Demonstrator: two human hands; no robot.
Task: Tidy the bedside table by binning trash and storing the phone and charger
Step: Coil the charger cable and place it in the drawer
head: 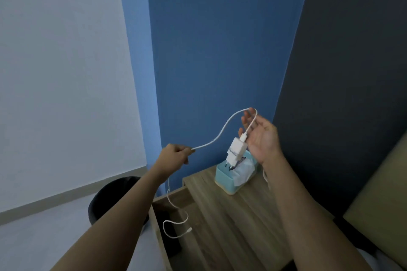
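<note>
A white charger plug point(236, 150) hangs from its white cable point(222, 130) above the wooden bedside table point(237, 215). The cable loops over the fingers of my right hand point(262, 136), which is palm-up with the fingers spread. My left hand point(175, 156) pinches the cable further along, to the left of the plug. From there the rest of the cable drops and its free end point(189, 230) dangles over the open drawer point(176, 211). No phone shows clearly.
A light blue tissue box point(233, 177) stands on the table behind the plug. A black bin point(114, 196) sits on the floor left of the table. A blue wall is behind, a dark wall and a bed edge point(378, 193) to the right.
</note>
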